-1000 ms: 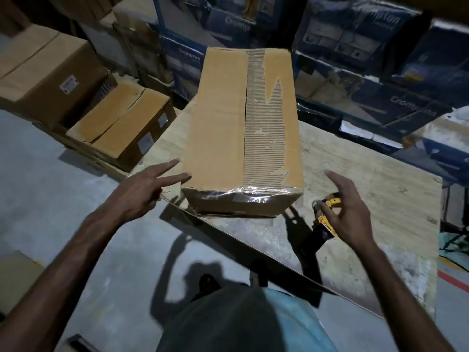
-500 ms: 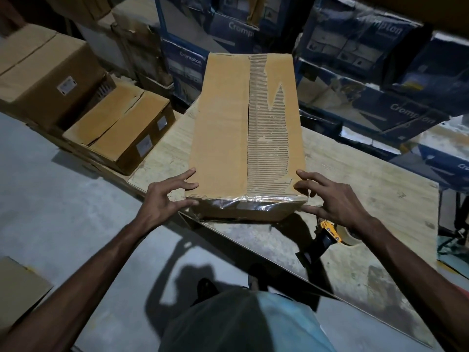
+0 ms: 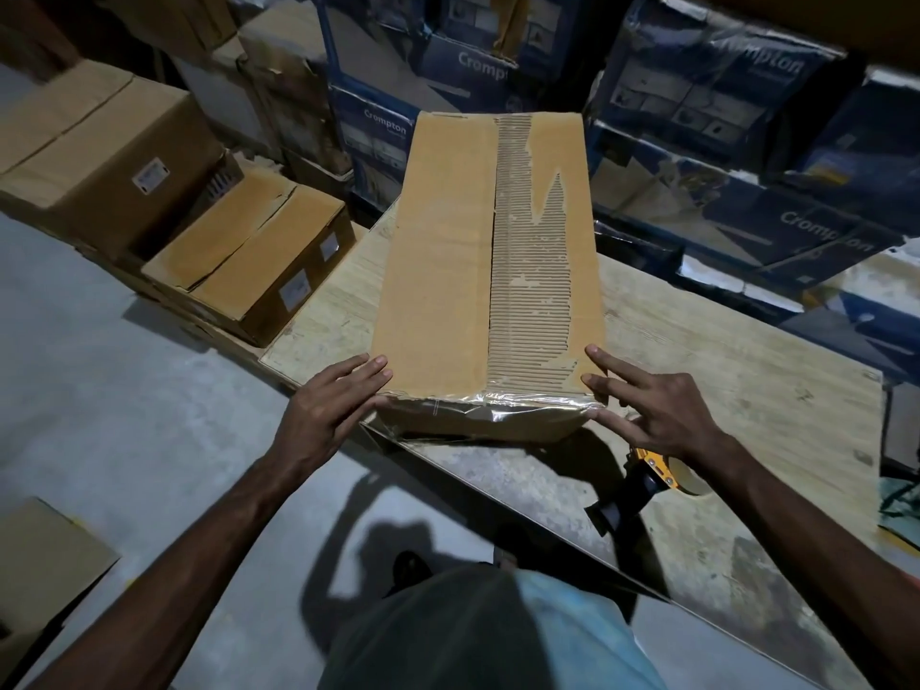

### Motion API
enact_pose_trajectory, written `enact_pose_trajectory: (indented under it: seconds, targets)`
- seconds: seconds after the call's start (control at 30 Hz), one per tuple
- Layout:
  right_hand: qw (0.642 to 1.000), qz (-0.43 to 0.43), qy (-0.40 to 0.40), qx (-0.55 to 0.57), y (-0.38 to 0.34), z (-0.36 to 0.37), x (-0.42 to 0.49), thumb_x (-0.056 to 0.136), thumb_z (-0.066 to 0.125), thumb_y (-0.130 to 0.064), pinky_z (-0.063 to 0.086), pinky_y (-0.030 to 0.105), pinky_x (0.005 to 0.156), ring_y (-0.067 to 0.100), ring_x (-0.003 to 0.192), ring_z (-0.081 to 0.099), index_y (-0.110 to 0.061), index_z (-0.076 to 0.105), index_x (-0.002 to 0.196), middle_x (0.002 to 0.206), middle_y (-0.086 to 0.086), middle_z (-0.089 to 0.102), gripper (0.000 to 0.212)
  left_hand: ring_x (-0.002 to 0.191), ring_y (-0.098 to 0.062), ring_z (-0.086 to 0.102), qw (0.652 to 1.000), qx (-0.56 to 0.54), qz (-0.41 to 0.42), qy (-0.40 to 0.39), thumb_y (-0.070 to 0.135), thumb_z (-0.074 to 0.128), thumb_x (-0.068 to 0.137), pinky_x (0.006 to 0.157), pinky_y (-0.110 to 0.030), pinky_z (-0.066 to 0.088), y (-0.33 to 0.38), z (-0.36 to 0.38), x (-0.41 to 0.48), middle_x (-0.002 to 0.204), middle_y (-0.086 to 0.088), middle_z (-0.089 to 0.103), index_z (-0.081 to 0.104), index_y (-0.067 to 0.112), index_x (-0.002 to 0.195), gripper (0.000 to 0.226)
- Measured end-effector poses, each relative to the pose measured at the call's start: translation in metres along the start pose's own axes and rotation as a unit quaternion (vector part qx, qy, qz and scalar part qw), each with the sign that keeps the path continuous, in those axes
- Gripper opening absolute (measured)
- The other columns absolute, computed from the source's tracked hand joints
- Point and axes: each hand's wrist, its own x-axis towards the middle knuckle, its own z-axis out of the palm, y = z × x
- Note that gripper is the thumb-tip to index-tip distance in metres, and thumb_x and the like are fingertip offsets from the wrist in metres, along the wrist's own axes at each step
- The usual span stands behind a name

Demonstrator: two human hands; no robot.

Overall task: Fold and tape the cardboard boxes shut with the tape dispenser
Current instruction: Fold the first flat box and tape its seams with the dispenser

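Head view looks down on a long cardboard box (image 3: 448, 251) lying flat on the tabletop (image 3: 747, 390). It lies toward the tabletop's left end, and its near end reaches the near edge. Its top flaps meet along a lengthwise seam. Beside the seam a torn strip (image 3: 527, 271) bares the corrugation. Clear tape (image 3: 498, 405) is wrapped over the near end, wrinkled and shiny.

The left grip (image 3: 318, 420), a bare hand, is open. Its straight fingers lie on the box's near left corner and its thumb lies against the end face. The right grip (image 3: 657, 415) is open too, with its fingers spread. The forefinger rests on the top by the near right corner, and the lower fingers touch the taped edge. Neither grip holds anything.

The tape dispenser (image 3: 647, 470), yellow and black, lies on the tabletop close to the near edge. It is just behind the right wrist and partly hidden by it, and it is apart from the box.

On the floor (image 3: 124, 390) past the tabletop's left edge sit two brown cartons (image 3: 259, 261), one low and one taller behind it. Blue printed cartons (image 3: 722, 92) are stacked beyond the far edge. A flat piece of cardboard (image 3: 45, 555) lies on the floor by the person's left forearm.
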Motion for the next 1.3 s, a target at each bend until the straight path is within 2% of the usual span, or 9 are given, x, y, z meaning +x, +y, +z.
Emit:
enact_pose_trajectory:
  seconds: [0.17,0.27,0.37,0.47,0.6,0.9,1.03,1.2,1.3]
  targets:
    - [0.999,-0.016,-0.018,-0.047,-0.002,-0.014,-0.010,0.091,0.060,-0.071,0.055,0.036,0.069,0.028,0.098,0.069,-0.023,0.066,0.135,0.155,0.002,0.051,0.065,0.140,-0.025,0.053,0.998,0.041,0.030,-0.042,0.036,0.067,0.099,0.107,-0.050,0.049,0.015,0.000,-0.004,0.146,-0.002,0.061,0.065,0.012,0.138,0.046]
    - [0.989,0.064,0.113,0.071,-0.041,-0.027,0.003,0.088,0.075,-0.047,0.049,0.043,0.091,0.026,0.105,0.066,-0.015,0.076,0.120,0.126,0.005,0.069,0.046,0.139,-0.018,0.053,0.998,-0.007,-0.013,-0.057,0.037,0.048,0.107,0.112,-0.043,0.041,0.042,0.002,0.004,0.145,0.005,0.062,0.066,0.017,0.139,0.042]
    - [0.963,0.145,0.088,0.211,-0.080,-0.021,0.047,0.096,0.072,-0.036,0.054,0.034,0.081,0.009,0.090,0.065,-0.022,0.079,0.105,0.100,-0.009,0.071,0.019,0.119,-0.016,0.061,0.995,-0.034,-0.066,-0.066,0.037,0.050,0.107,0.096,-0.038,0.050,0.063,0.012,0.031,0.128,0.007,0.072,0.073,0.021,0.129,0.036]
    - [0.961,0.142,-0.005,0.239,-0.091,0.006,0.068,0.091,0.077,-0.036,0.056,0.037,0.077,0.004,0.086,0.065,-0.027,0.082,0.100,0.094,-0.013,0.073,0.013,0.097,-0.015,0.060,0.991,-0.035,-0.056,-0.114,0.034,0.066,0.099,0.078,-0.032,0.051,0.071,0.021,0.065,0.108,0.003,0.075,0.079,0.022,0.117,0.025]
    - [0.949,0.128,-0.009,0.288,-0.090,0.026,0.066,0.080,0.088,-0.037,0.049,0.022,0.065,0.004,0.077,0.064,-0.025,0.083,0.089,0.084,-0.014,0.068,0.016,0.081,-0.016,0.062,0.982,-0.025,-0.005,-0.189,0.024,0.079,0.089,0.068,-0.034,0.053,0.080,0.030,0.089,0.090,0.000,0.068,0.082,0.014,0.104,0.018]
    - [0.975,0.103,-0.077,0.182,-0.087,0.024,0.085,0.076,0.089,-0.044,0.044,0.031,0.056,0.006,0.066,0.054,-0.029,0.061,0.072,0.070,-0.015,0.058,0.032,0.085,-0.016,0.054,0.968,0.057,-0.026,-0.243,0.026,0.075,0.093,0.069,-0.023,0.034,0.099,0.043,0.099,0.095,0.000,0.059,0.070,0.013,0.102,0.018]
    - [0.978,0.112,-0.128,0.119,-0.092,0.015,0.099,0.076,0.085,-0.049,0.036,0.030,0.056,0.011,0.067,0.056,-0.025,0.057,0.073,0.068,-0.012,0.059,0.037,0.070,-0.008,0.051,0.966,0.001,-0.095,-0.240,0.021,0.085,0.083,0.059,-0.014,0.029,0.105,0.041,0.108,0.079,0.016,0.049,0.059,0.029,0.088,0.028]
    - [0.980,0.123,-0.124,0.092,-0.085,0.009,0.090,0.075,0.082,-0.061,0.030,0.028,0.057,0.002,0.066,0.054,-0.030,0.055,0.079,0.065,-0.014,0.060,0.041,0.066,-0.017,0.057,0.958,-0.031,-0.161,-0.236,0.021,0.092,0.075,0.057,-0.036,0.050,0.092,0.032,0.104,0.071,0.007,0.059,0.057,0.023,0.083,0.036]
    - [0.985,0.109,-0.109,0.077,-0.072,0.000,0.070,0.076,0.081,-0.062,0.027,0.026,0.055,0.002,0.066,0.054,-0.033,0.051,0.083,0.066,-0.016,0.059,0.042,0.066,-0.015,0.059,0.954,-0.028,-0.189,-0.233,0.024,0.093,0.073,0.057,-0.031,0.051,0.077,0.019,0.096,0.073,0.007,0.061,0.060,0.025,0.090,0.038]
